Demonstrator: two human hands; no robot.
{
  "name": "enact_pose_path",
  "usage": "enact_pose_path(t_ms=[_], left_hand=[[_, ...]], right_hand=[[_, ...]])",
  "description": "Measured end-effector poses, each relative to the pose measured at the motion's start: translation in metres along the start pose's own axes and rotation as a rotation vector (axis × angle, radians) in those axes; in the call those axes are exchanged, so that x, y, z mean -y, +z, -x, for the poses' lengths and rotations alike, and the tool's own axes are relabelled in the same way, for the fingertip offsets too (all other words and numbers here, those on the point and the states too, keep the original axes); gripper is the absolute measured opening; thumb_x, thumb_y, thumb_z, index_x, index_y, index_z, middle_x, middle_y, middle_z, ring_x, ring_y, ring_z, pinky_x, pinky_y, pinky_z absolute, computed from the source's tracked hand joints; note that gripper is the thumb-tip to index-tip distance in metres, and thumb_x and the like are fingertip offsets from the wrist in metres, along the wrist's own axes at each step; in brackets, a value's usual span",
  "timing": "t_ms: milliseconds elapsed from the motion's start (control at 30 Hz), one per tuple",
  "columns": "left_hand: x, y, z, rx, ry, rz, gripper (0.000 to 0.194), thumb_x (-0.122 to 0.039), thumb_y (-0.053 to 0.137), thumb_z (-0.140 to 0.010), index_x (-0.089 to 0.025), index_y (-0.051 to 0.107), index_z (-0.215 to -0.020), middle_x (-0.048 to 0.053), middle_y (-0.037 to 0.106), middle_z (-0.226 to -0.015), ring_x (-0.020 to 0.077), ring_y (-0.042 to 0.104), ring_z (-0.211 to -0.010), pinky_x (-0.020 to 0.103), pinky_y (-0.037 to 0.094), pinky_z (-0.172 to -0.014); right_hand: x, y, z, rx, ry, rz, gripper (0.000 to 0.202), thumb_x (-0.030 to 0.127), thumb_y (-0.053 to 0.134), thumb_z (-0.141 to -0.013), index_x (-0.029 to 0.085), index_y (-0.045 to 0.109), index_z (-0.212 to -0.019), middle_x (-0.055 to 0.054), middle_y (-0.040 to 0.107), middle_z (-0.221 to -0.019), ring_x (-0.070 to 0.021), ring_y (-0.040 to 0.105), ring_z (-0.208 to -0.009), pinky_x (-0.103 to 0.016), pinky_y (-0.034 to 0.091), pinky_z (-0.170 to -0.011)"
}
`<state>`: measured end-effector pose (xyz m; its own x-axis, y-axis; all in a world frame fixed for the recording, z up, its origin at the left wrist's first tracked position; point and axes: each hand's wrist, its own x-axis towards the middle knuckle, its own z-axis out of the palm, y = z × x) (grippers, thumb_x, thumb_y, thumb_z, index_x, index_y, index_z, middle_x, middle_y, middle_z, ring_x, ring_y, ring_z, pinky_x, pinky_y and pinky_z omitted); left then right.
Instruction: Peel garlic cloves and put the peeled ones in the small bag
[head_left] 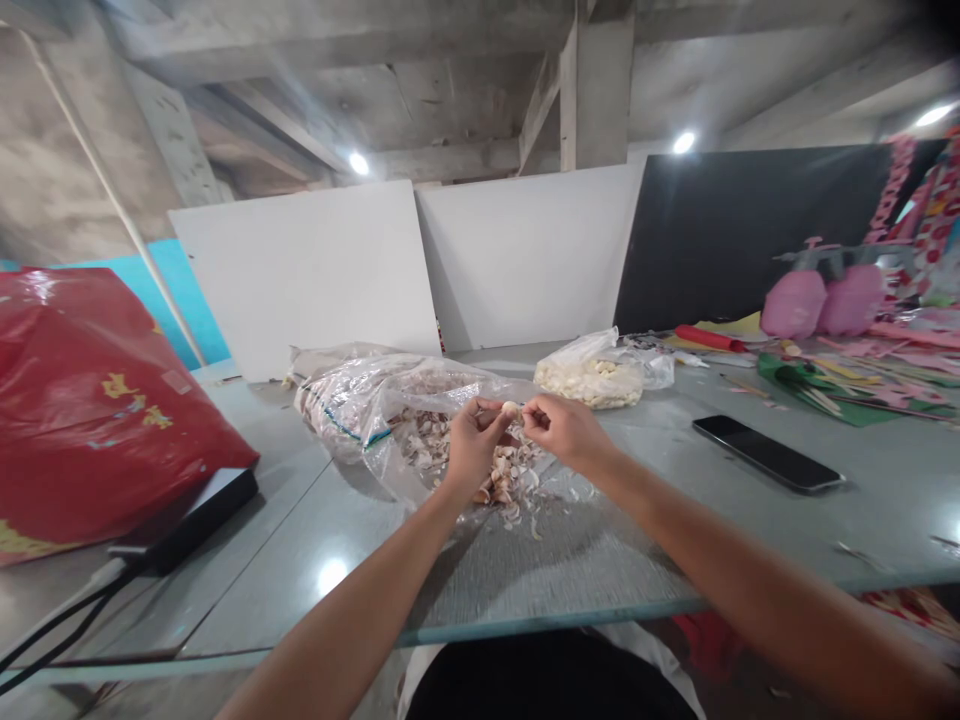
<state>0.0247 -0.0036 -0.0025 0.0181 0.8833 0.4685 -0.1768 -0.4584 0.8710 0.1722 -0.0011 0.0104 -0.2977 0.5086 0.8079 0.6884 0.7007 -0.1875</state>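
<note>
My left hand pinches a pale, rounded garlic clove between thumb and fingers. Close against its right side, my right hand is closed in a pinch; whatever sits between those fingertips is too small to make out. Below both hands lies a heap of garlic cloves and papery skins, spilling from a large clear plastic bag on its side. Behind my right hand stands a smaller clear bag holding pale yellow peeled cloves.
A phone lies on the grey table at right. Beyond it are green paper, sticks, a red roll and pink spray bottles. At left stand a big red bag and a black box with cables.
</note>
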Motion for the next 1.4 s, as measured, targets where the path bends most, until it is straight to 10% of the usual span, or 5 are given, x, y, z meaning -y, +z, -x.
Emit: enact_pose_path(t_ms=[633, 833, 1400], left_hand=[[0.005, -0.003, -0.001, 0.177, 0.002, 0.015, 0.038, -0.039, 0.065, -0.069, -0.016, 0.049, -0.094, -0.002, 0.062, -0.068, 0.0064, 0.052, -0.04, 0.021, 0.046, -0.043], [0.002, -0.005, 0.001, 0.107, 0.136, -0.201, 0.029, -0.036, 0.065, -0.07, -0.016, 0.055, -0.089, -0.001, 0.061, -0.069, 0.006, 0.053, -0.046, 0.019, 0.046, -0.047], [0.001, -0.012, -0.005, 0.004, 0.186, -0.18, 0.024, -0.032, 0.068, -0.066, -0.015, 0.065, -0.083, 0.001, 0.065, -0.068, 0.0096, 0.058, -0.055, 0.022, 0.048, -0.055]], right_hand=[[-0.015, -0.014, -0.007, -0.07, 0.084, -0.032, 0.012, 0.019, 0.048, -0.074, 0.016, 0.058, -0.077, -0.001, 0.06, -0.065, -0.011, 0.053, -0.059, -0.019, 0.036, -0.059], [-0.026, -0.019, -0.01, 0.226, 0.208, 0.012, 0.015, 0.026, 0.047, -0.078, 0.017, 0.059, -0.078, -0.001, 0.058, -0.058, -0.0111, 0.049, -0.052, -0.02, 0.029, -0.051], [-0.007, -0.006, -0.003, 0.181, 0.27, -0.753, 0.032, 0.038, 0.062, -0.071, 0.017, 0.066, -0.094, -0.003, 0.066, -0.074, -0.015, 0.062, -0.064, -0.025, 0.053, -0.054]])
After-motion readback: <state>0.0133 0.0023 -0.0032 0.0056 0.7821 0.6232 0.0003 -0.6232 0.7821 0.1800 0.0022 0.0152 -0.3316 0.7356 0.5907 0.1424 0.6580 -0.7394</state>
